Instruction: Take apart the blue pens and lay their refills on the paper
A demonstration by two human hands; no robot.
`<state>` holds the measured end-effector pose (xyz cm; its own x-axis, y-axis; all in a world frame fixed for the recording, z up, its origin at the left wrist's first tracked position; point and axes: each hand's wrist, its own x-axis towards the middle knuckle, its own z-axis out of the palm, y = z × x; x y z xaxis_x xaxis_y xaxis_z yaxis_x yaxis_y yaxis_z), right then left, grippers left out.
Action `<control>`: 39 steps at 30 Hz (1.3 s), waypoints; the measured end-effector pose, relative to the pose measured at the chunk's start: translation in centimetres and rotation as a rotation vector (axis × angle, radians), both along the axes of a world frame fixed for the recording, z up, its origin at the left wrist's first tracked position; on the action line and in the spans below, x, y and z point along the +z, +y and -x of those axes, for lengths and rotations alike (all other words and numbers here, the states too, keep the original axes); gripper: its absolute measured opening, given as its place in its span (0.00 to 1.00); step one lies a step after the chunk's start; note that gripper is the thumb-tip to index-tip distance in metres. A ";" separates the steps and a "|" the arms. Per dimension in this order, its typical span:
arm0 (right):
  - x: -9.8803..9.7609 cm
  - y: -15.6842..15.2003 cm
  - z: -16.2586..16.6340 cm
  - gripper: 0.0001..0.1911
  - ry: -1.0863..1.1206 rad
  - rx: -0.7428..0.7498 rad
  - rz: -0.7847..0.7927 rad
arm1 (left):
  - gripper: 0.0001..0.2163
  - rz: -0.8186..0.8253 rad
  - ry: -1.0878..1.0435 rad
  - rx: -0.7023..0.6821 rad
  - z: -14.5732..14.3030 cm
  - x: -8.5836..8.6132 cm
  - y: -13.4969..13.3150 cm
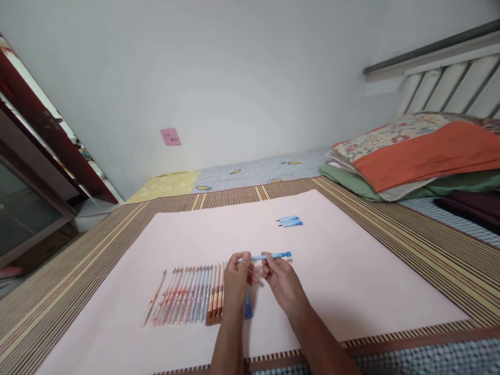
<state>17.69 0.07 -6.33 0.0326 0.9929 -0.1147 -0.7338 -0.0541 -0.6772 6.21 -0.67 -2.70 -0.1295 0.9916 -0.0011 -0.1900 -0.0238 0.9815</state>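
The left hand pinches one end of a blue pen over the middle of the pink sheet; the right hand pinches it partway along — the other end juts past those fingers toward the right edge, with wide room there. Pens line up toward the left edge — black-tipped blue pieces lie near the far right corner.

A pale wall bearing a pink note stands behind a striped mat and checked cloth, a grey pipe runs above a white radiator and stacked bedding at right, and a dark red frame, possibly a doorway's, slants at far left.
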 end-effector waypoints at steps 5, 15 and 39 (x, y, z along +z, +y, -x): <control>-0.2 0.1 0.0 0.17 0.060 0.031 -0.008 | 0.19 -0.017 -0.095 -0.091 -0.1 -0.1 0.1; -0.1 0.0 -0.2 0.17 0.069 0.023 0.046 | 0.21 0.068 -0.111 0.112 0.3 -0.7 0.5; -1.2 1.0 -2.2 0.11 0.218 -0.067 0.315 | 0.24 0.162 -0.479 0.077 0.4 -0.1 0.6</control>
